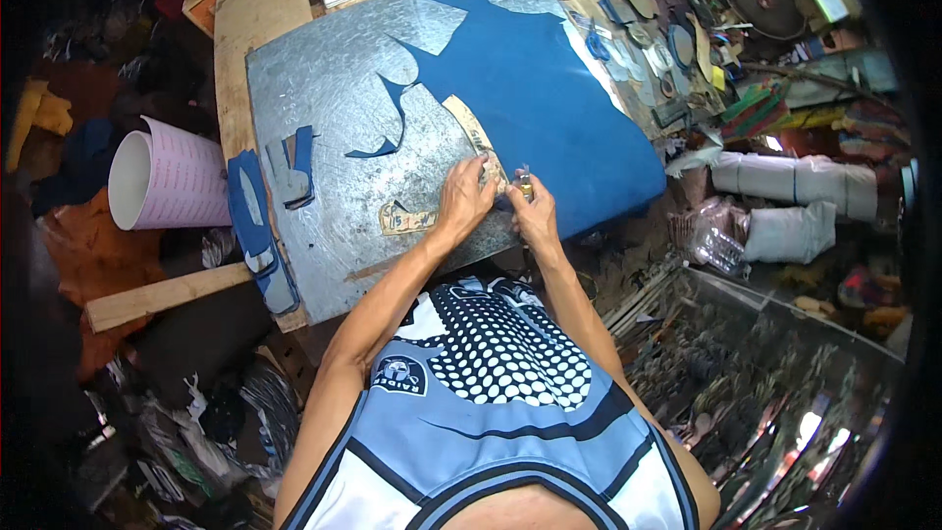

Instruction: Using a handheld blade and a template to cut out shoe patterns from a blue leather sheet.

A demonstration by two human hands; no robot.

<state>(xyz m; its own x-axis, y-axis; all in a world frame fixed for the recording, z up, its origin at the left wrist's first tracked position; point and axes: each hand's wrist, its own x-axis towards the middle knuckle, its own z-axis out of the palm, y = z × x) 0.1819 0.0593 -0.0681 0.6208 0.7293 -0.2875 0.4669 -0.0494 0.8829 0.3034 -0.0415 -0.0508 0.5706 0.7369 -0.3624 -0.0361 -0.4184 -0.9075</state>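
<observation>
A large sheet of dark blue leather-like material (559,98) covers the right part of a grey metal-topped table (324,108). Along its left edge lies a tan curved pattern piece (465,122) with dark markings. My left hand (467,198) presses its bent fingers down on the near end of this pattern. Just to the right, my right hand (535,216) is closed around a small tool (526,186) with a brass-coloured part, its tip at the sheet's edge. The tool's exact kind is hard to make out. Another tan pattern piece (400,220) lies left of my left hand.
Thin blue offcuts (400,118) and cut blue pieces (298,167) lie on the metal top. More blue pieces (253,216) line its left edge. A pink-and-white roll (172,177) stands left of the table. Scraps and tools (657,34) crowd the far right, with wrapped white rolls (795,182) nearer.
</observation>
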